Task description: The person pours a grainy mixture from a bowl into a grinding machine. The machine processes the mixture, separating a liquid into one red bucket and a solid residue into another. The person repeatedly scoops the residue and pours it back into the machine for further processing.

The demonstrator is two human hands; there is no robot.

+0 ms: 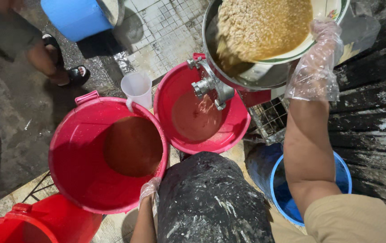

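Note:
My right hand (314, 63), in a clear plastic glove, grips the rim of a pale bowl (323, 27) full of soaked grain in brownish liquid. The bowl is tipped over the wide steel hopper (229, 67) of a grinding machine, and grain slides into it. My left hand (149, 190), also gloved, rests low against the rim of a large red bucket (71, 153) that holds brown liquid. A second red bucket (229, 130) with a thin layer of liquid sits under the machine's metal spout (208, 85). A dark, paint-flecked cylinder (206, 198) rises between my arms.
A white plastic jug (136, 87) stands between the red buckets. A blue bucket (341, 171) sits under my right arm, another blue container (74, 15) at top left. A third red bucket (31, 220) is at bottom left. Another person's sandalled feet (65, 63) stand on the wet floor.

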